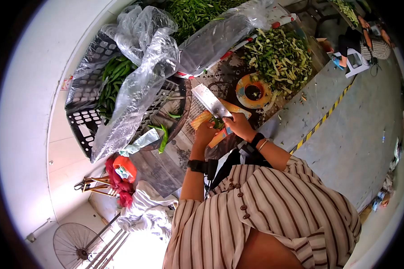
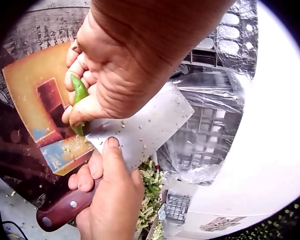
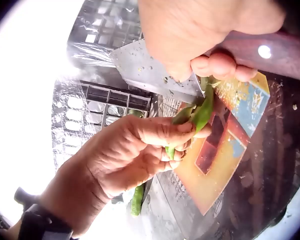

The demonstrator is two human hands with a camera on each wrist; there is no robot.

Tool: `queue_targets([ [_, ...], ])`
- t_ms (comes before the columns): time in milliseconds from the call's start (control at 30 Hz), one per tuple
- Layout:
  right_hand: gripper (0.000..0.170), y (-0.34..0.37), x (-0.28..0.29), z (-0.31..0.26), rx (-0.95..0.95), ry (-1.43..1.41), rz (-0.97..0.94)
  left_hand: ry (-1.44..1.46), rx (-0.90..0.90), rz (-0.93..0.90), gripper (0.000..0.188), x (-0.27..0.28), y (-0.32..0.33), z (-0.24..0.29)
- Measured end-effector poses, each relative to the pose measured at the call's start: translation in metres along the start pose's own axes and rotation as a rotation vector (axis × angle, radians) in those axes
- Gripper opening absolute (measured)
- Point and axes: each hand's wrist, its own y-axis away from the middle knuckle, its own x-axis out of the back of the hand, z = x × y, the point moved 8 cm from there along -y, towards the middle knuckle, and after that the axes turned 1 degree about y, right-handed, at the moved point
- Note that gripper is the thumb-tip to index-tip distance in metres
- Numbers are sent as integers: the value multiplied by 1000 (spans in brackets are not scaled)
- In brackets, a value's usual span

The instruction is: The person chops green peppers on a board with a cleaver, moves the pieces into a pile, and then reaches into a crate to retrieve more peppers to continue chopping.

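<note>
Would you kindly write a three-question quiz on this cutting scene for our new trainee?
1. Which hand grips the cleaver?
2. True or false: both hands are gripping the cleaver's handle.
3. What does the black crate in the head view hold? A, bottles; B, whole peppers; C, eggs.

Key: 1. The right hand. 2. False; the left hand holds a green pepper. 3. B.

Green pepper (image 2: 79, 91) in left fingers (image 2: 89, 109), blade (image 2: 146, 129) perhaps touching
</note>
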Motion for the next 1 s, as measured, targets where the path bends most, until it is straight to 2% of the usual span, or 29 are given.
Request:
queue_targets([
  [67,28,-1,6,-8,-48,-63,-11,14,107,-68,26,-1,3,0],
  [200,33,-2,10,-10,-70,-71,-6,-34,63,-31,27,-1,1,4],
  [267,36,-4,10,-8,-49,-12,5,-56,139,-112,27,-2,3,4],
  [367,29,-7,7,-2,-92,74,-23,-59,92,-40,26,0,3,6],
  [500,30,-12,8,3,-94,80,-35,28,130,-42,26,3,5,8],
  [567,32,-17,23,6,-67,133,99,-152,104,-66,27,6,9,11],
  [600,32,-23,29,11,-64,134,102,-153,100,-64,27,5,11,5],
  [667,35,-34,46,26,-129,130,146,-27,-2,68,28,9,11,-4],
  [767,35,-34,60,13,-177,32,122,6,93,8,29,8,13,-2],
  [900,28,-12,43,4,-177,-82,91,53,18,98,19,9,15,15],
  [933,27,-9,42,-9,-31,-1,153,87,25,91,20,5,12,9],
  [1000,27,-1,32,-11,-75,-82,127,121,30,87,22,5,12,10],
])
